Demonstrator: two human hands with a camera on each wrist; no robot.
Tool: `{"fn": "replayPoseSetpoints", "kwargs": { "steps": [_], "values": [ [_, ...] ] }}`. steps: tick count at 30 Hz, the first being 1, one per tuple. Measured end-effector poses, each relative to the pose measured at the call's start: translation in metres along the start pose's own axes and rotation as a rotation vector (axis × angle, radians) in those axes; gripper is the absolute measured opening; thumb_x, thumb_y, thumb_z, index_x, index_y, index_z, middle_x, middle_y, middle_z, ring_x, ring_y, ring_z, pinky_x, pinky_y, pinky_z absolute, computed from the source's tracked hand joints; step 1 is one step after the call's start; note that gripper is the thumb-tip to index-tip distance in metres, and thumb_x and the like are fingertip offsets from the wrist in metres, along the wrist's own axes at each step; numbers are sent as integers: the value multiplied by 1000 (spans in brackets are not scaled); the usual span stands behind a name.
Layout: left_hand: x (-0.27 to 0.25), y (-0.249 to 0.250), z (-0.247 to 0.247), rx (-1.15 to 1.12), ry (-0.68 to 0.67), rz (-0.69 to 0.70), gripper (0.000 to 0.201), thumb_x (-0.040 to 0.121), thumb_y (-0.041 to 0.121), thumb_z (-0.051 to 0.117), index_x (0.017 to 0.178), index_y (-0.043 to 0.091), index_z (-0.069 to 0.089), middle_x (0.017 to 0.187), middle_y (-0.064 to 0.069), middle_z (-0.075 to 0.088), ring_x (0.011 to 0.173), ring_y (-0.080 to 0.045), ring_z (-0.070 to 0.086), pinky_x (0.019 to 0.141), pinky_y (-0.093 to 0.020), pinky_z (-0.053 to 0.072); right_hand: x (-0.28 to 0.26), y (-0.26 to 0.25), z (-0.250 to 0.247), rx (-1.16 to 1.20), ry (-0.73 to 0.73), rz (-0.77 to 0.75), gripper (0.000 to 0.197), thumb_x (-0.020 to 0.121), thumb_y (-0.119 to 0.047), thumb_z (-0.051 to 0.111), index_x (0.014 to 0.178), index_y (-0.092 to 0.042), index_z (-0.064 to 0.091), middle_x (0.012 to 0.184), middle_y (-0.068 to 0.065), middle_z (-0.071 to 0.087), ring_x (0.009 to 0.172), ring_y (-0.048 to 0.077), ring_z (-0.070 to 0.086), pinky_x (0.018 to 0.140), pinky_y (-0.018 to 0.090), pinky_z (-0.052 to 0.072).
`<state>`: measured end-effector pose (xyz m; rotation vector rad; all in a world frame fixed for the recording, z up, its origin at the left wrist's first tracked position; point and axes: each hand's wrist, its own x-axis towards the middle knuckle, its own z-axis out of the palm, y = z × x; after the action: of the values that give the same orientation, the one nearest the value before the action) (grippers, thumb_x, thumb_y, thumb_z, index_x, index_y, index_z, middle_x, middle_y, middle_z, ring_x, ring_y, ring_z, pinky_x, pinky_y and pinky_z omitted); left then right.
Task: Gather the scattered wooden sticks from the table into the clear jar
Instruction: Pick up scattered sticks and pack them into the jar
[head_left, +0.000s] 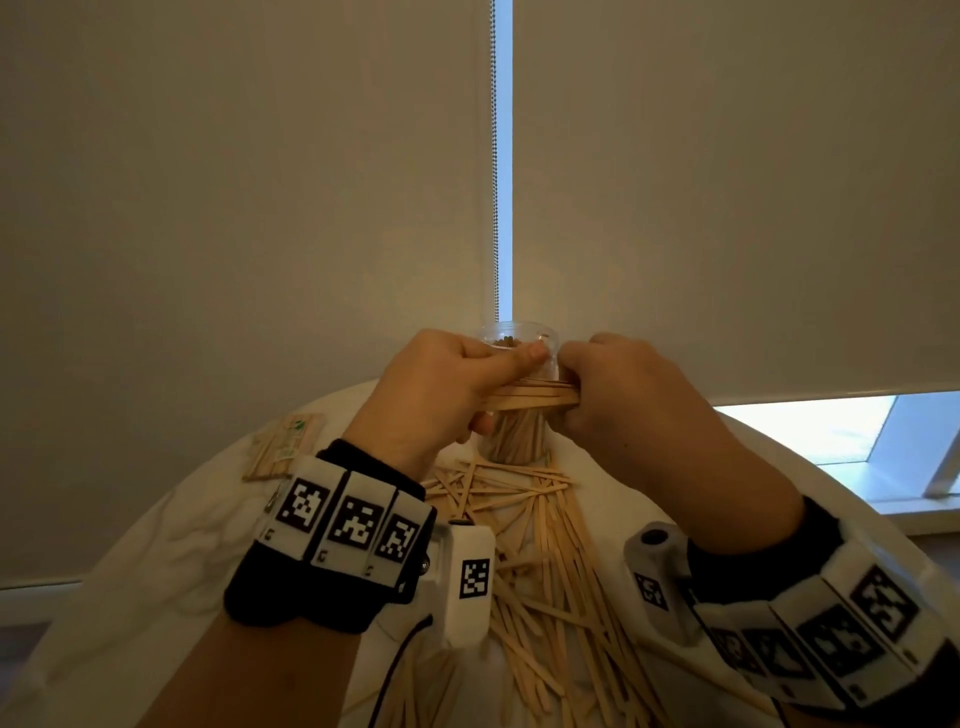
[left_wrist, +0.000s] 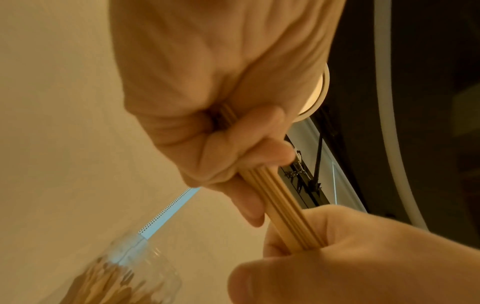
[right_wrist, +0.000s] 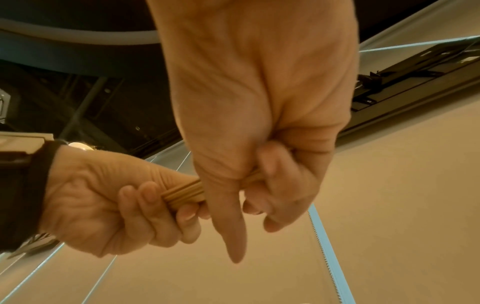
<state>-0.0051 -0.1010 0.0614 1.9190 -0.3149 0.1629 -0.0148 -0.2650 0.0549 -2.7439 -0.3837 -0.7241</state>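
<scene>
Both hands grip one bundle of wooden sticks (head_left: 530, 397), one at each end, holding it level in front of the clear jar (head_left: 517, 436). Left hand (head_left: 441, 395) has its fingers curled round the bundle's left end with the thumb laid along the top toward the jar's rim; right hand (head_left: 618, 395) has its fingers wrapped tight round the other end, though the right wrist view shows its index finger sticking out straight, off the wood.

Behind everything hang two pale roller blinds (head_left: 234, 208) with a bright gap and a bead chain (head_left: 495, 156) between them. Below them sits the round white table (head_left: 145, 561). Across its middle, between the two forearms, lies the scattered pile of sticks (head_left: 545, 561), crossing one another and reaching to the near edge. The jar stands upright at the far end of that pile, already packed with sticks standing on end. Off to the left, well apart from the pile, a small wrapped packet of sticks (head_left: 285, 447) lies flat on the tabletop.
</scene>
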Motion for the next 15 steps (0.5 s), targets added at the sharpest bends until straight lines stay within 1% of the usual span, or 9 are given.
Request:
{"fn": "replayPoseSetpoints", "kwargs": {
  "steps": [2, 5, 6, 8, 9, 10, 12, 13, 15],
  "values": [
    [3, -2, -5, -35, 67, 5, 48, 78, 54, 75, 75, 6, 76, 67, -21, 66, 43, -13, 49, 41, -21, 36, -1, 0, -4, -18, 14, -43, 9, 91, -30, 64, 94, -24, 59, 86, -4, 52, 76, 14, 49, 62, 26, 38],
    [7, -5, -8, -93, 160, 9, 46, 80, 50, 76, 76, 5, 75, 76, -27, 69, 44, -15, 49, 43, -22, 39, -1, -3, -9, -81, 77, -85, 17, 96, -38, 56, 105, -23, 58, 87, -5, 52, 75, 16, 49, 64, 29, 41],
    [7, -4, -7, -119, 175, 19, 43, 83, 48, 74, 76, 6, 75, 74, -26, 69, 43, -15, 50, 43, -22, 40, -2, -5, -9, -92, 89, -86, 19, 97, -40, 52, 103, -23, 57, 83, -5, 51, 73, 16, 49, 62, 29, 39],
    [7, -1, -1, -174, 188, 57, 40, 90, 45, 68, 74, 9, 74, 71, -19, 71, 48, -18, 58, 46, -25, 45, -3, -8, -8, -153, 106, -55, 27, 98, -47, 48, 88, -23, 55, 70, -7, 45, 62, 15, 47, 57, 27, 35],
    [7, 1, 4, -187, 183, 71, 40, 92, 46, 64, 75, 11, 75, 74, -13, 74, 55, -20, 65, 51, -27, 50, -4, -8, -8, -193, 116, -31, 31, 97, -50, 47, 81, -24, 54, 63, -8, 42, 56, 14, 45, 54, 26, 34],
    [8, 2, 7, -189, 173, 81, 41, 94, 48, 61, 77, 13, 76, 78, -9, 76, 67, -20, 71, 60, -29, 55, -4, -8, -8, -217, 120, -8, 34, 96, -51, 48, 78, -24, 56, 60, -8, 41, 53, 13, 44, 52, 25, 34],
    [10, 2, 13, -191, 151, 101, 45, 95, 54, 57, 81, 17, 78, 85, -2, 77, 87, -19, 73, 83, -37, 58, -4, -4, -9, -210, 111, 18, 35, 95, -49, 50, 82, -21, 67, 59, -5, 46, 52, 15, 48, 53, 25, 39],
    [10, 2, 15, -204, 147, 112, 46, 94, 56, 56, 82, 18, 79, 87, -1, 77, 92, -20, 72, 91, -43, 56, -3, -3, -10, -190, 102, 20, 34, 95, -47, 51, 86, -20, 70, 61, -4, 51, 54, 17, 51, 54, 26, 44],
    [8, 1, 20, -243, 144, 111, 48, 94, 57, 55, 81, 17, 79, 88, -2, 77, 92, -22, 73, 95, -48, 54, -3, -1, -12, -158, 80, 15, 32, 95, -45, 54, 90, -19, 72, 66, -2, 58, 58, 18, 57, 59, 31, 53]
  ]
}}
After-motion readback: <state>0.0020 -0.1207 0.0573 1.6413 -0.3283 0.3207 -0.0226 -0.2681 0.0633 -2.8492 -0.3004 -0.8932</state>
